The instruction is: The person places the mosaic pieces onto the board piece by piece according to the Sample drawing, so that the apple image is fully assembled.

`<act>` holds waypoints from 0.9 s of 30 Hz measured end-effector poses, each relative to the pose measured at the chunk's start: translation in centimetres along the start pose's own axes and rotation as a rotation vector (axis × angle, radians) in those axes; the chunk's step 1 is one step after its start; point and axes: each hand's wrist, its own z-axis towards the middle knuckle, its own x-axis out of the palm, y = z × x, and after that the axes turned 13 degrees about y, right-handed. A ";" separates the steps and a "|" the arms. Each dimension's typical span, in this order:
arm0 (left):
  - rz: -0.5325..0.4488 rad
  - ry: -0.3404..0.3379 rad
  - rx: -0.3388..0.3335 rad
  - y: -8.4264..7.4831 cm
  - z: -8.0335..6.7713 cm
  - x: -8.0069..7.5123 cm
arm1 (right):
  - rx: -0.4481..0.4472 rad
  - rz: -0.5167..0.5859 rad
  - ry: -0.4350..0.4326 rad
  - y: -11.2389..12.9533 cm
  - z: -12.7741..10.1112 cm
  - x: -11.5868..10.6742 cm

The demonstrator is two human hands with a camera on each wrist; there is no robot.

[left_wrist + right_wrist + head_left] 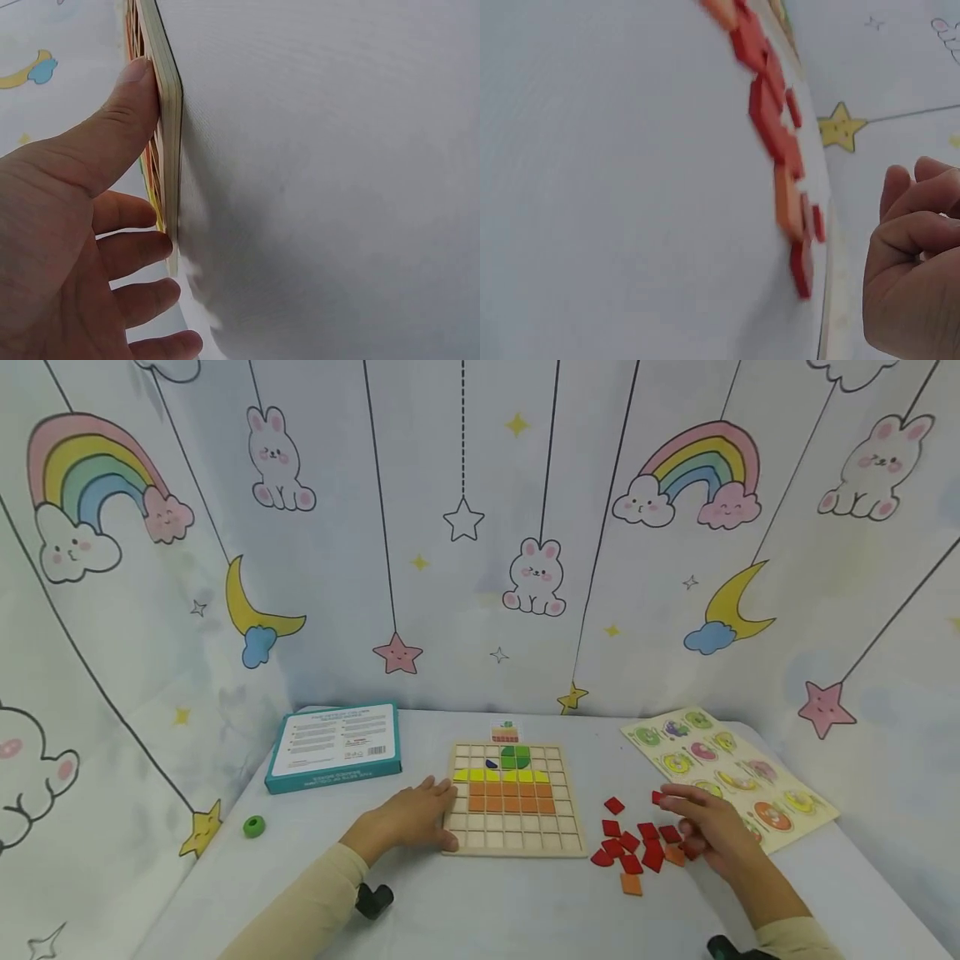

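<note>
Left hand: the left hand [411, 821] lay flat with straight fingers against the left edge of the wooden grid board [514, 797], thumb [124, 112] pressed to its rim, steadying it
Right hand: the right hand [711, 828] hovered over the loose tiles, fingers [919, 225] curled; whether it pinched a tile I could not tell, since the wrist view was blurred
Tiles: red and orange tiles [637, 847] lay scattered on the table [525, 910] just right of the board, near the person
Board: centre of the table, partly filled with orange, yellow and green squares
Handling: the tiles looked small, stiff and light, probably wooden, likely to slide on the cloth; best pinched by opposite edges between thumb and forefinger
Surroundings: teal box [334, 746] far left, fruit puzzle board [731, 768] far right, green ring [254, 826] near left
</note>
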 end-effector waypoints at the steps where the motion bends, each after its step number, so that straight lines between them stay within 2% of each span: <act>1: 0.001 -0.001 0.000 0.1 0.0 0.0 | 0.029 -0.001 -0.004 -0.5 -0.5 -1.1; 5: -0.003 -0.007 0.001 0.3 0.0 0.0 | 0.120 -0.046 -0.025 -2.0 -1.6 -3.7; 9: -0.020 -0.014 0.003 0.3 0.1 0.0 | 0.128 -0.100 -0.029 -2.7 -1.8 -4.2; 15: -0.031 -0.015 -0.001 0.3 0.0 0.1 | 0.124 -0.252 0.010 -2.6 -1.9 -3.4; 19: -0.028 -0.015 -0.005 0.3 0.0 0.0 | 0.148 -0.340 0.004 -2.3 -2.0 -2.4; 27: -0.057 -0.003 0.008 0.0 -0.1 0.0 | 0.130 -0.634 -0.031 -1.9 -1.7 -0.8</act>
